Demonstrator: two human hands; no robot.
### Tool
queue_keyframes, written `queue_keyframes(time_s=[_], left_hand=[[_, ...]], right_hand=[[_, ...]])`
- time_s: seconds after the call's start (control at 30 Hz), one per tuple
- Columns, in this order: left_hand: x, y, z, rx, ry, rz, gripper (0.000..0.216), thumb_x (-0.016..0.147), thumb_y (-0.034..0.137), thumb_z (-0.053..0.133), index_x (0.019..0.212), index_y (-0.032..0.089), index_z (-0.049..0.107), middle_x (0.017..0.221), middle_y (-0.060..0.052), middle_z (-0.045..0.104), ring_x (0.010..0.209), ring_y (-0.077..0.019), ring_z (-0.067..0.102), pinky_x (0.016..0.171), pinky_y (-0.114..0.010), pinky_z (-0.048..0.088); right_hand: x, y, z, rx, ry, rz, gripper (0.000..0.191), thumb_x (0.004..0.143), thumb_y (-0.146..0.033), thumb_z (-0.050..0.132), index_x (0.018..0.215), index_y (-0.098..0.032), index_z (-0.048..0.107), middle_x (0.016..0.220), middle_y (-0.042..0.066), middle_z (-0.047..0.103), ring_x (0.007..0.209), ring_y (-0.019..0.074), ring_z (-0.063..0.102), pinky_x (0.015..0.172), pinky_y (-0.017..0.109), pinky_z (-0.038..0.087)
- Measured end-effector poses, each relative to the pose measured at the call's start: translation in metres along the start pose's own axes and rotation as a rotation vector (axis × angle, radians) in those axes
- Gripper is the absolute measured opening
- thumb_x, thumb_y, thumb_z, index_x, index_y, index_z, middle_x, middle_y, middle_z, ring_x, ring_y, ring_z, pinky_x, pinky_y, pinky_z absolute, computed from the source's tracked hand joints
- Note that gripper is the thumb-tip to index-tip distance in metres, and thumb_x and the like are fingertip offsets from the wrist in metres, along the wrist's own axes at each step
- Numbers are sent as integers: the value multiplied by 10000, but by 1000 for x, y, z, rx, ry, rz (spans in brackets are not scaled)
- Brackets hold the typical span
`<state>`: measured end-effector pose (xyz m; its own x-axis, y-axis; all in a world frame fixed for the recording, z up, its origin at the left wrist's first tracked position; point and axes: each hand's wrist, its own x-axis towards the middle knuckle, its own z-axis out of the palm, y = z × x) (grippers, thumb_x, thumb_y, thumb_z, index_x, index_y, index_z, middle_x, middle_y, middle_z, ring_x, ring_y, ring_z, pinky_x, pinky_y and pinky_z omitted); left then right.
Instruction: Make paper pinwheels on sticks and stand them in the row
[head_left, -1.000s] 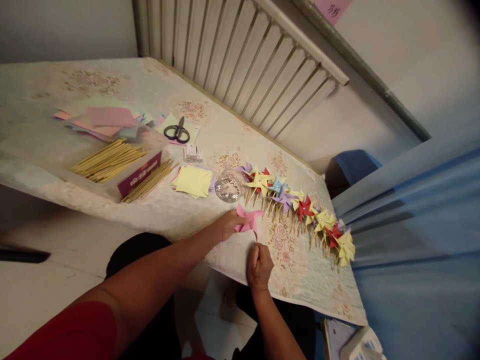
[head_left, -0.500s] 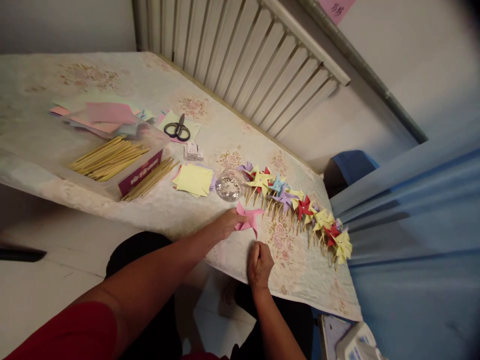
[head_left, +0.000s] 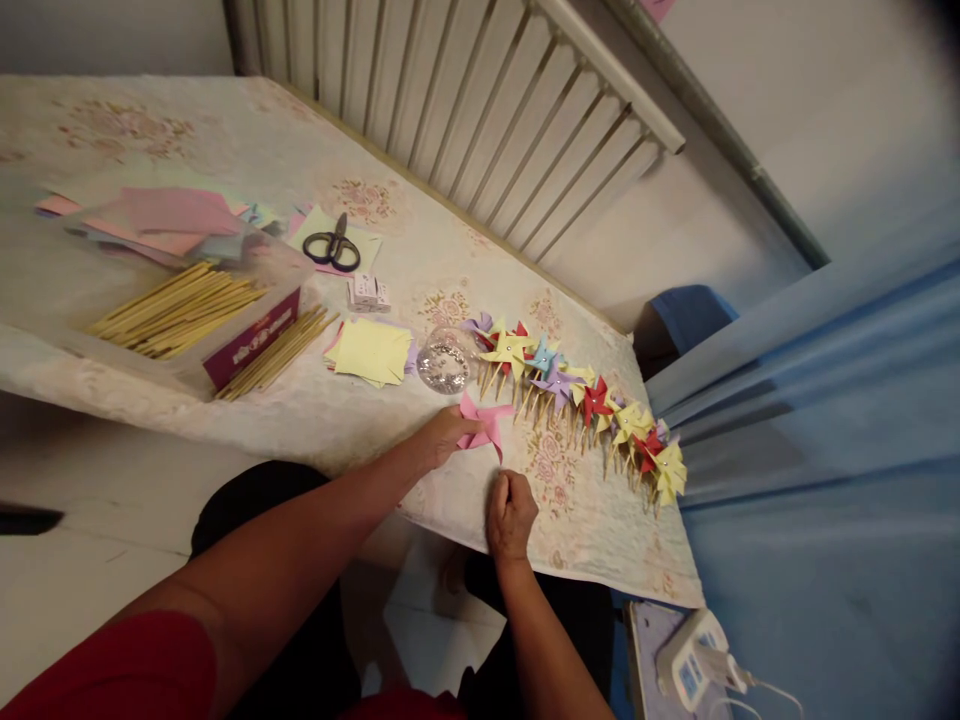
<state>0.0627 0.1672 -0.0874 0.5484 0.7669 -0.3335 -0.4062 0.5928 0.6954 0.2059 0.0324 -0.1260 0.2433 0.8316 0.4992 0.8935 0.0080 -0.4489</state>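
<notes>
My left hand point(head_left: 444, 436) pinches a pink paper pinwheel point(head_left: 482, 423) by its left side, just above the flowered tablecloth point(head_left: 420, 270). My right hand point(head_left: 509, 512) is closed in a pinch right below the pinwheel; what its fingers hold is too small to make out. A row of finished pinwheels point(head_left: 581, 400) in yellow, red, blue and purple on wooden sticks lies just beyond, running to the right. A small clear dish of shiny pins point(head_left: 440, 362) sits beside the row's left end.
Yellow paper squares point(head_left: 370, 351) lie left of the dish. A box of wooden sticks point(head_left: 176, 308), loose sticks point(head_left: 276, 352), stacked coloured paper point(head_left: 161, 220), black scissors point(head_left: 332, 245) and a small white box point(head_left: 368, 292) are farther left. A radiator point(head_left: 465, 100) stands behind; a blue cloth point(head_left: 825, 450) at right.
The camera view has shifted, so everything sits a little further left and up. Both hands keep the same hold around the pink pinwheel.
</notes>
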Motion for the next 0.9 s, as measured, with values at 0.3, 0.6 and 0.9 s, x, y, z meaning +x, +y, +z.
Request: queue_keyframes(time_s=[0.3,0.6,0.9], left_hand=[[-3,3,3,29,16,-25,139,630,111,686,760,138,645,635,11,664,580,-124,588,581,-226,456],[-5,4,4,38,19,-27,126,641,106,672,755,138,629,627,17,653,558,-119,579,571,-226,455],[-1,0,1,38,-6,-21,124,620,110,669,729,144,621,620,16,640,566,-124,577,575,-227,456]], right_hand=[[-1,2,1,-26,10,-4,316,1021,-298,408,870,-168,653,783,44,630,734,160,577,711,271,427],[-1,3,3,-19,22,-14,307,1019,-286,403,870,-176,648,775,36,617,726,158,570,704,272,429],[-1,3,4,-37,32,-35,298,1020,-283,409,871,-176,644,768,36,617,715,158,572,695,271,434]])
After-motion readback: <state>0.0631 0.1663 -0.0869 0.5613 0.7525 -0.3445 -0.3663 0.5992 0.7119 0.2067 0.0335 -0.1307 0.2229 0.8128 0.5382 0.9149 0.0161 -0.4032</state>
